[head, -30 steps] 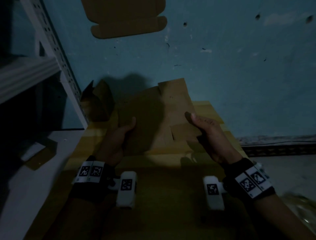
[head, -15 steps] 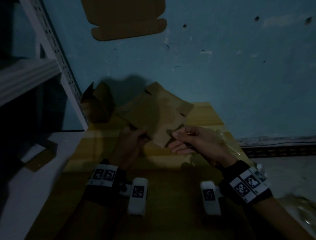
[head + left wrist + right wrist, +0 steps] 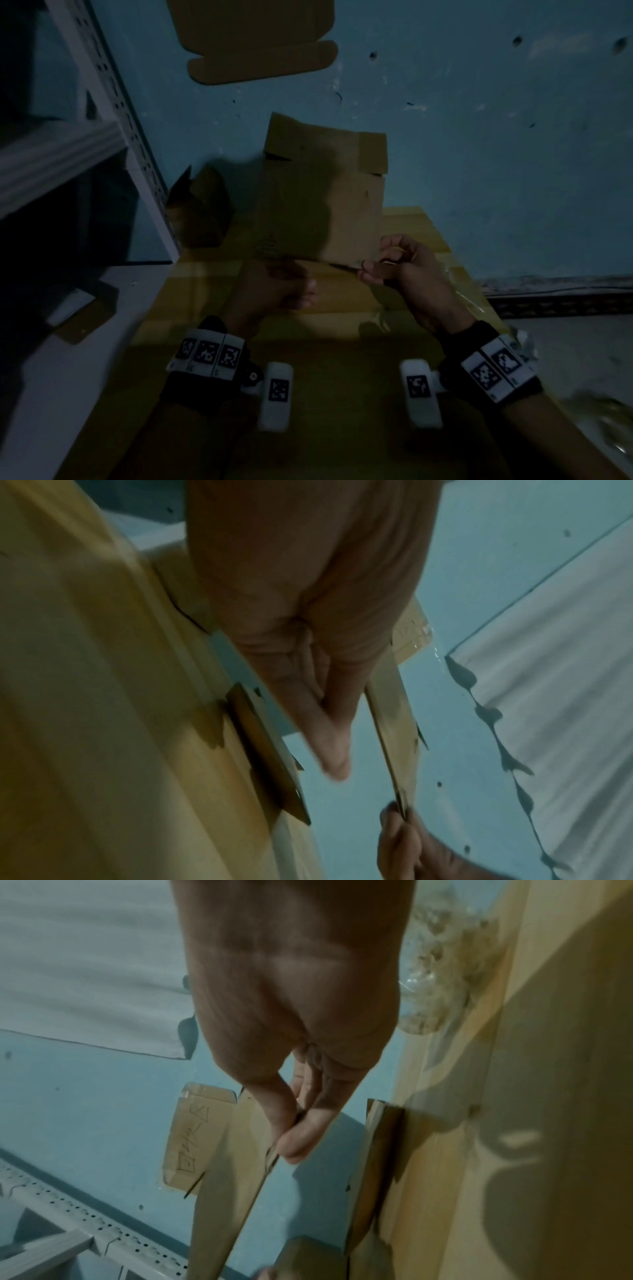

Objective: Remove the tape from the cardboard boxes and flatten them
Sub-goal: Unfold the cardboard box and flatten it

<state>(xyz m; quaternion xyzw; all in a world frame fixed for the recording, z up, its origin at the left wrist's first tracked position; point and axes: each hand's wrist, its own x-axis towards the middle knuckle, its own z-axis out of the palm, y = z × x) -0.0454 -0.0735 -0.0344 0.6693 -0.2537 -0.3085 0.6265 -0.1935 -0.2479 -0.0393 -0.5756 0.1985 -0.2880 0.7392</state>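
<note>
Cardboard, one flattened box, stands upright between your two hands, its lower edge down by them and its flaps rising toward the blue wall. Your right hand pinches its lower right corner: in the right wrist view the thumb and fingers close on the thin edge of the sheet. Your left hand sits at the lower left of the same sheet with its fingers curled; the dim head view and the left wrist view do not settle whether they hold the cardboard, so I cannot tell what grip you have there. In the left wrist view one finger points out past the palm, and the sheet's edge runs just beside it down to your right fingertips.

Beneath both wrists lies a broad cardboard sheet, with crumpled clear tape at its right border near your right wrist band. Just left of the held box, a second small box stands open against the foot of a white perforated shelf post. To your left, a small brown scrap lies on a pale surface. Farthest off, another flattened cardboard piece rests flat against the blue wall, well apart from the one in your hands.
</note>
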